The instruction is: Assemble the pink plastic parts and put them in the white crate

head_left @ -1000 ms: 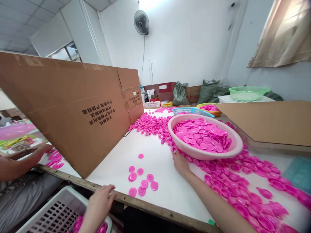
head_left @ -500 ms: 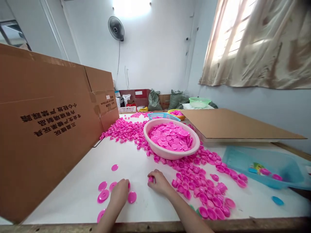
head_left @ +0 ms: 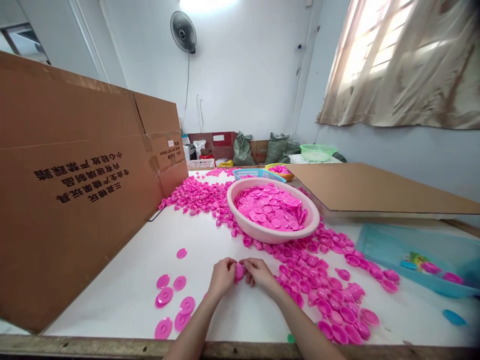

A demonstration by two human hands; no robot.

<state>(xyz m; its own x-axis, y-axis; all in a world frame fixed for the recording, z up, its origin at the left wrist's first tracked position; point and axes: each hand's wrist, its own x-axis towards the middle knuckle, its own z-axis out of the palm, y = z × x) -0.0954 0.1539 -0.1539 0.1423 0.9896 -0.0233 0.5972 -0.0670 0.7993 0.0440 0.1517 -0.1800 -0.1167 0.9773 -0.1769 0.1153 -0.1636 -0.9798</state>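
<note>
My left hand (head_left: 224, 276) and my right hand (head_left: 258, 272) meet over the white table in front of the basin. The left fingers pinch a round pink plastic saucer (head_left: 239, 271), tilted up on edge. Right fingers are closed at the saucer's right side, around a small pink toy cup that is mostly hidden. To the left lie several loose pink saucers (head_left: 164, 296), some overlapping. On the right spreads a heap of pink toy cups (head_left: 324, 295), nearest to my right forearm.
A pale pink basin (head_left: 258, 233) full of pink discs stands mid-table, cups around it. A tall cardboard box (head_left: 86, 215) walls the left side. At right are a flat cardboard sheet (head_left: 382, 190), a translucent blue tray (head_left: 378, 245) and a blue disc (head_left: 453, 317). A blue basket (head_left: 258, 174) sits behind.
My left hand has moved right and up from the loose saucers with one in its fingers. It now meets my right hand, which held a small pink piece apart before. The view has shifted slightly.
</note>
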